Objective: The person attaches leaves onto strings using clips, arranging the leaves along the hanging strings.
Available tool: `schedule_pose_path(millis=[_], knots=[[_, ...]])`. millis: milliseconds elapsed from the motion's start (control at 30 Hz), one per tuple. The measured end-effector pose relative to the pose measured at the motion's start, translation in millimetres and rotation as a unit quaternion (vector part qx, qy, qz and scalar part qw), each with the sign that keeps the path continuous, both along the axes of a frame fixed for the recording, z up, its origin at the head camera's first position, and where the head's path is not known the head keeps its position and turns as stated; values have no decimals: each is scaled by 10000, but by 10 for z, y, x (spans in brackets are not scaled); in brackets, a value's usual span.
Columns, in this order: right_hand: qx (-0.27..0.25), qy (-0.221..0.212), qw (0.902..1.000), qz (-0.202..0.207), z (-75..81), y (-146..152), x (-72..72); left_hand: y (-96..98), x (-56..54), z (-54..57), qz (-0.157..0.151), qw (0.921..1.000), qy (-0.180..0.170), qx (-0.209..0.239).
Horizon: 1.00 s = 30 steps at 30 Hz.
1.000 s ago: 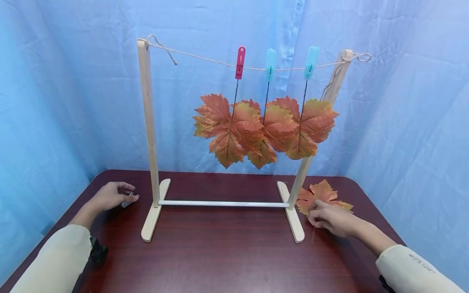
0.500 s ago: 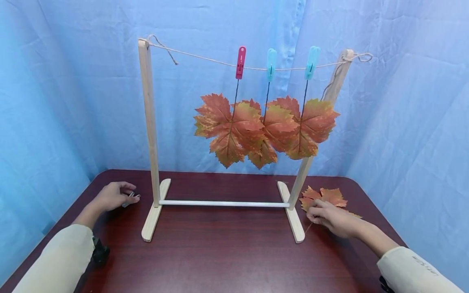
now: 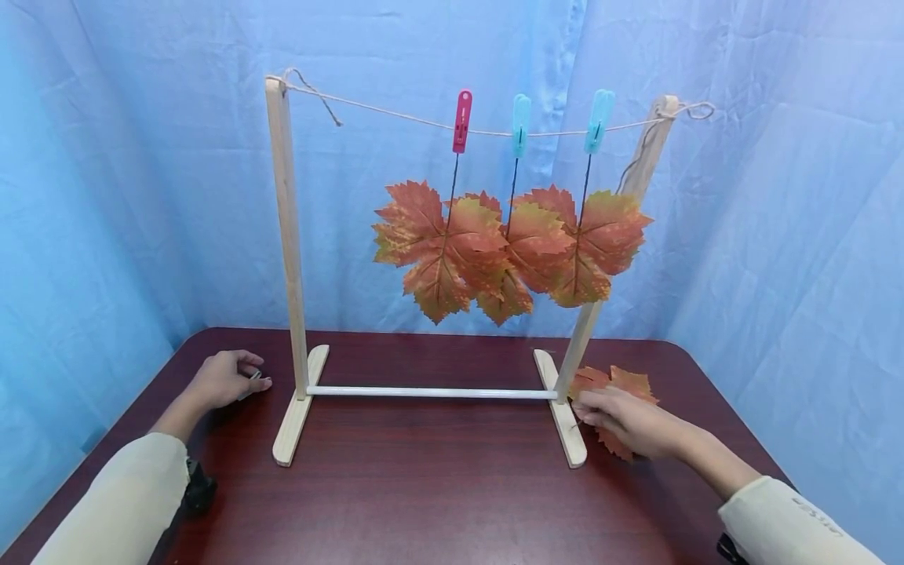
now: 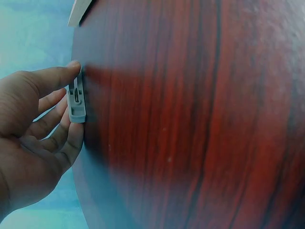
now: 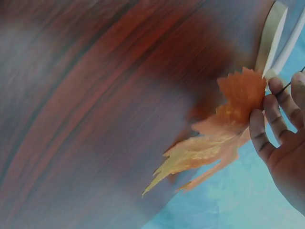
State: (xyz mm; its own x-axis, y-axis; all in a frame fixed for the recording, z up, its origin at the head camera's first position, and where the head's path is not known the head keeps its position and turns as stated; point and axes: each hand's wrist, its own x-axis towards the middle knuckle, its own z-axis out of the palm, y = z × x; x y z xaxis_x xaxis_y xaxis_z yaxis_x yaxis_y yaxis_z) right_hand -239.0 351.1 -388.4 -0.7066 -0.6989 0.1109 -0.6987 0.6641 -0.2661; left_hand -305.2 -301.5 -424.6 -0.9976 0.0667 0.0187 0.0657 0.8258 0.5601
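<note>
At the table's left side, my left hand (image 3: 223,380) pinches a pale grey clothespin (image 4: 77,106) between thumb and fingers, low over the tabletop. On the right, my right hand (image 3: 636,424) holds an orange artificial maple leaf (image 5: 233,107) by its thin dark stem, beside the stand's right foot (image 3: 565,428); fingers hide part of the leaf. Three similar leaves hang by their stems from a string (image 3: 388,111). A red clothespin (image 3: 462,122) holds the left leaf (image 3: 438,255), and two light blue clothespins (image 3: 599,122) hold the others.
The string is tied between the left post (image 3: 286,235) and the right post (image 3: 648,157) of a wooden stand. A white rod (image 3: 431,391) joins the posts near the bottom. Blue curtains (image 3: 176,157) surround the dark red-brown table (image 3: 424,486).
My right hand has shifted slightly left, toward the stand's foot, and the leaf in it has turned, its stem now pointing left. My left hand has barely moved.
</note>
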Motion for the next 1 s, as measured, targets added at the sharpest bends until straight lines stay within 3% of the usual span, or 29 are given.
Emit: schedule_pose_path(millis=[367, 633, 800, 1000], knots=[[-653, -82, 9974, 293, 82, -302, 43, 54, 73, 42, -112, 9986, 464, 227], [-919, -371, 9948, 246, 137, -477, 43, 97, 187, 186, -179, 9980, 557, 244], [-989, -765, 9921, 57, 218, -622, 44, 97, 254, 265, -258, 9966, 761, 171], [-1109, -806, 9906, 20, 324, -845, 56, 114, 359, 365, -341, 9950, 895, 273]])
